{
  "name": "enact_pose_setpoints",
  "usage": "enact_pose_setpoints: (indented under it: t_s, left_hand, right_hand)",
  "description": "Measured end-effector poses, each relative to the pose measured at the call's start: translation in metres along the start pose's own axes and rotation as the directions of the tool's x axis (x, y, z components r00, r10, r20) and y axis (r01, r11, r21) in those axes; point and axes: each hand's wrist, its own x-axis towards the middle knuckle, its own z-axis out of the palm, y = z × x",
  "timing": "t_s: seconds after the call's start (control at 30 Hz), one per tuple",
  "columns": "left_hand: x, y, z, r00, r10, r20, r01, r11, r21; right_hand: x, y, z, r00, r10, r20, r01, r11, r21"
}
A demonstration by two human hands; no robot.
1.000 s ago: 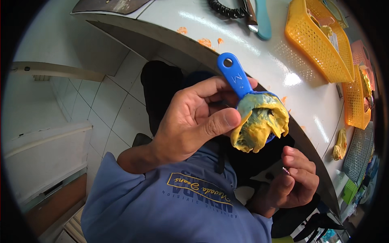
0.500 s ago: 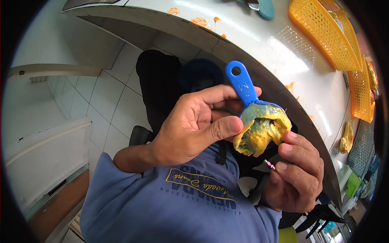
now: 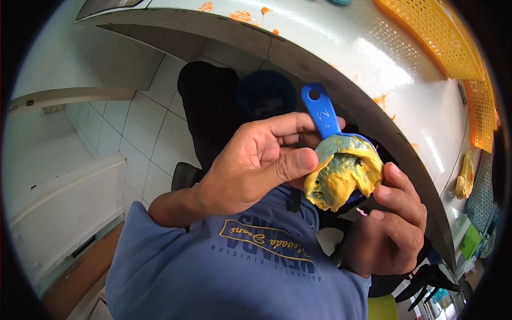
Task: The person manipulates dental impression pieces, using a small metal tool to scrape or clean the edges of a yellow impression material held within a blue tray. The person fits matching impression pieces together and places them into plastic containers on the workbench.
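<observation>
My left hand (image 3: 242, 165) pinches a blue dental impression tray (image 3: 323, 117) by the base of its handle, thumb on the near side and fingers behind. The handle points up and away. A thick, uneven layer of yellow and blue-green impression material (image 3: 341, 184) covers the tray's bowl, with hollows and a small dark spot in it. At the tray's right rim, fingertips of my right hand (image 3: 394, 221) touch or nearly touch the material. Between that hand's thumb and fingers sits a thin pink tool (image 3: 362, 212) with a metallic tip; most of it is hidden.
Beyond my hands curves a white counter (image 3: 320, 45) with orange smears (image 3: 241, 16). Yellow perforated baskets (image 3: 426, 40) stand on its right side, near a crumpled yellow piece (image 3: 465, 176). A dark blue bucket (image 3: 265, 93) is below the counter. Pale cabinetry (image 3: 69, 208) stands left.
The right hand's index finger has risen along the tray's rim, and less of the pink tool shows. The left hand keeps its hold on the tray. The view has shifted slightly.
</observation>
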Motion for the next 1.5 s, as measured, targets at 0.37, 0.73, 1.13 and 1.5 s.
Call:
enact_pose_setpoints:
  t_s: [0.37, 0.73, 1.13, 1.5]
  left_hand:
    - [0.001, 0.002, 0.009, 0.998, -0.046, -0.050, 0.049, 0.997, 0.058]
    - [-0.006, -0.014, -0.001, 0.983, -0.116, -0.139, 0.114, 0.993, -0.021]
    - [-0.008, -0.025, -0.003, 0.991, -0.035, -0.128, 0.028, 0.998, -0.054]
    - [-0.008, -0.025, -0.002, 0.990, -0.026, -0.137, 0.016, 0.997, -0.070]
  right_hand:
    - [-0.028, 0.019, 0.002, 0.995, 0.071, -0.068, -0.059, 0.984, 0.168]
    - [-0.039, 0.029, 0.023, 0.982, 0.165, -0.095, -0.124, 0.932, 0.340]
    - [-0.047, 0.033, 0.041, 0.949, 0.212, -0.233, -0.120, 0.928, 0.354]
    - [-0.047, 0.034, 0.044, 0.935, 0.231, -0.270, -0.128, 0.928, 0.350]
